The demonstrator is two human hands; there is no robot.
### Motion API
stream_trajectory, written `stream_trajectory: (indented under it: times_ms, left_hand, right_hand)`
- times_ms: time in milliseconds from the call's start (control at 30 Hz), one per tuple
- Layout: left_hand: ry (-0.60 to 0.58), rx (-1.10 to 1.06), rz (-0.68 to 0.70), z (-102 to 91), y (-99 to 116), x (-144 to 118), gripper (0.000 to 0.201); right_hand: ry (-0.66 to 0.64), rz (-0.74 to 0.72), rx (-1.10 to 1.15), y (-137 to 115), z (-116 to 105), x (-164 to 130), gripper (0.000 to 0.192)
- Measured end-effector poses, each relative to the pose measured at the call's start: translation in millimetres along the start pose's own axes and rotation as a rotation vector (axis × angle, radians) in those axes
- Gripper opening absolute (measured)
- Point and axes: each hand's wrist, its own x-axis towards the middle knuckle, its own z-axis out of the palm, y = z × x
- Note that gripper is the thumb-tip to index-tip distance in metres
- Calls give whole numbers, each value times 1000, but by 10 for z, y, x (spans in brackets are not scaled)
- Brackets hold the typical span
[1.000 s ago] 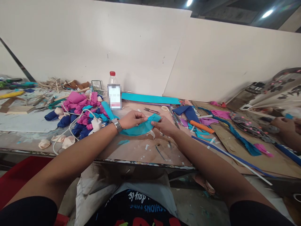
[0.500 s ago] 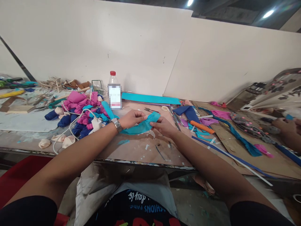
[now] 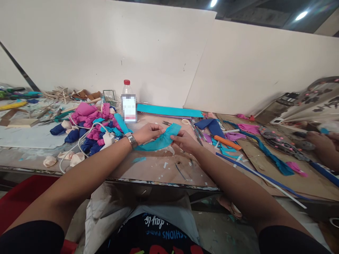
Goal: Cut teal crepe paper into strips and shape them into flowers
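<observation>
A turquoise strip of crepe paper (image 3: 159,142) is stretched between my two hands, just above the table. My left hand (image 3: 148,134) pinches it near the middle, where it is gathered into creases; part of the strip passes under this hand. At the right end, my right hand (image 3: 183,141) grips the lower edge between thumb and fingers. Behind the hands lie small scissors (image 3: 166,123), partly covered by the paper. A bottle with a red cap (image 3: 127,102) stands behind my left hand.
To the left is a heap of pink, blue and cream crumpled paper pieces (image 3: 90,123) with a white cable (image 3: 79,141). A flat turquoise strip (image 3: 169,110) lies along the wall. An orange cutter (image 3: 227,142) lies right. Another person's hand (image 3: 321,143) works at far right.
The right end of the strip has opened out flatter and stands slightly higher. My right hand has shifted a little to the right; my left hand keeps its pinch.
</observation>
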Motion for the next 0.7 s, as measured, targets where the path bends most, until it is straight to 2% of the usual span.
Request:
stream_trajectory:
  times_ms: [300,500,600,700]
  left_hand:
    - [4,120,27,-19,1,-13,55]
    - [-61,174,42,-64,-23,4,48]
    - [-85,219,65,-73,-57,21,45]
    - [-118,270,85,-74,-92,31,42]
  right_hand:
    - [-31,-2,-157,66,-86,21,36]
    - [-11,-30,-112,65,-106,35,36]
    - [36,-69,-83,12,-87,23,43]
    - [86,-84,-49,-53,-71,14,41]
